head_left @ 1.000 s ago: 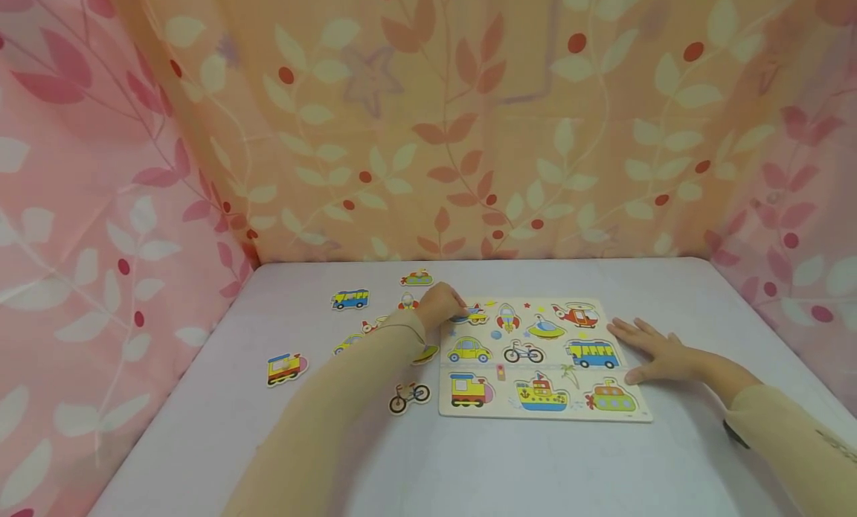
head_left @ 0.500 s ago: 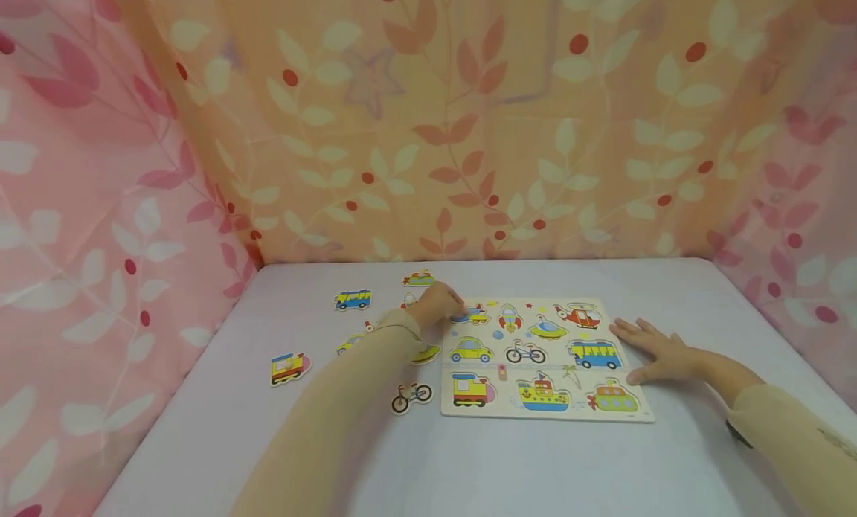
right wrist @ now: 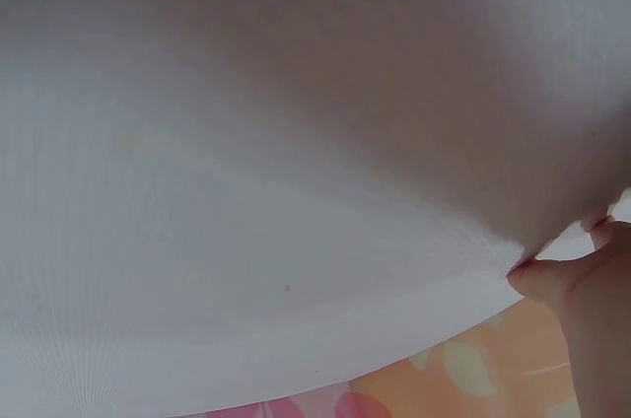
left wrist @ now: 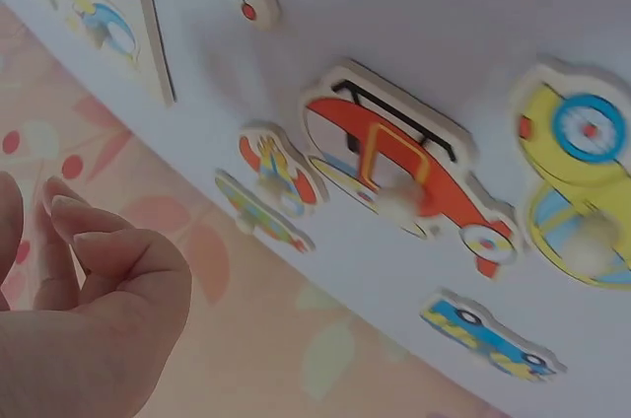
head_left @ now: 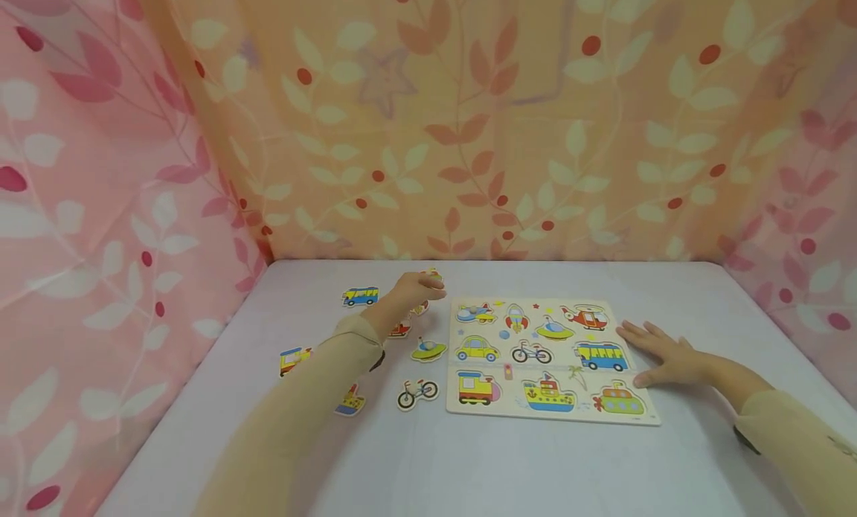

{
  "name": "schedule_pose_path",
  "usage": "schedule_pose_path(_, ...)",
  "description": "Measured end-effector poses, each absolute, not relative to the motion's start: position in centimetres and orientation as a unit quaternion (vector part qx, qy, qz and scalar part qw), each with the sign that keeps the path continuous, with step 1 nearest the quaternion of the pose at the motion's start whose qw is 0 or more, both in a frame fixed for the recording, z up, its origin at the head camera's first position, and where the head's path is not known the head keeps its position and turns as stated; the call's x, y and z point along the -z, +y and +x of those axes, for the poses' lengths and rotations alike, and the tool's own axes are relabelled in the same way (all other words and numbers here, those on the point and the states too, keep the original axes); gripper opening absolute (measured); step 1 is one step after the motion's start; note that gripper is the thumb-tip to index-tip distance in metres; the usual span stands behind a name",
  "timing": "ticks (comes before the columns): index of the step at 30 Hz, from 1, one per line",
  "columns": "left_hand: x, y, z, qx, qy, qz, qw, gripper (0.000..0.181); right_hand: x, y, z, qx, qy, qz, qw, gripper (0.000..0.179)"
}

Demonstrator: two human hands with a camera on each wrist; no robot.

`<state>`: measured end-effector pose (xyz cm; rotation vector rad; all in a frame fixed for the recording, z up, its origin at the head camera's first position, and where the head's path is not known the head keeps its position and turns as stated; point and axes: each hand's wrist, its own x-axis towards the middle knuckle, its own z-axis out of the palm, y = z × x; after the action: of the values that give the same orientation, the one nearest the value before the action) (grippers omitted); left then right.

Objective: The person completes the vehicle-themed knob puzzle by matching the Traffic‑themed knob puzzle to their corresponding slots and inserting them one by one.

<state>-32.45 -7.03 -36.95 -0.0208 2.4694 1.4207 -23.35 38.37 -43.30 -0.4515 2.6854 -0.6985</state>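
My left hand (head_left: 415,290) hovers left of the puzzle board (head_left: 549,420), fingers loosely bent with nothing between them. In the left wrist view, a gap shows between thumb and fingers of the left hand (left wrist: 108,310). Close by lie a rocket piece (head_left: 420,307), a submarine piece (head_left: 434,275) and a red helicopter piece (left wrist: 394,162), the last two partly covered in the head view. An airplane piece (head_left: 475,313) sits in the board's top left corner. My right hand (head_left: 676,359) rests with spread fingers at the board's right edge.
Other knobbed pieces lie left of the board: a flying saucer (head_left: 428,349), a bicycle (head_left: 418,393), a boat (head_left: 350,402), a train (head_left: 294,359) and a bus (head_left: 360,296). The yellow car piece (left wrist: 582,181) is behind the left arm in the head view. Patterned curtains (head_left: 469,130) enclose the table.
My left hand has let go of the airplane piece at the board's top left and moved left and slightly away. The right hand stays at the board's edge.
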Motion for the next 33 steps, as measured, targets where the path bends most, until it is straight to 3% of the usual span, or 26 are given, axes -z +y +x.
schedule_pose_path(18,35.6,-12.4,-30.2,-0.508,0.852,-0.002,0.124,0.031,43.4,38.5,-23.3,0.241,0.942,-0.174,0.156,0.094)
schedule_pose_path(33,39.4,-11.3,-31.8,-0.495,0.858,-0.076,0.113,0.034,43.4,38.5,-23.4,0.249,0.94,-0.168,0.161,0.096)
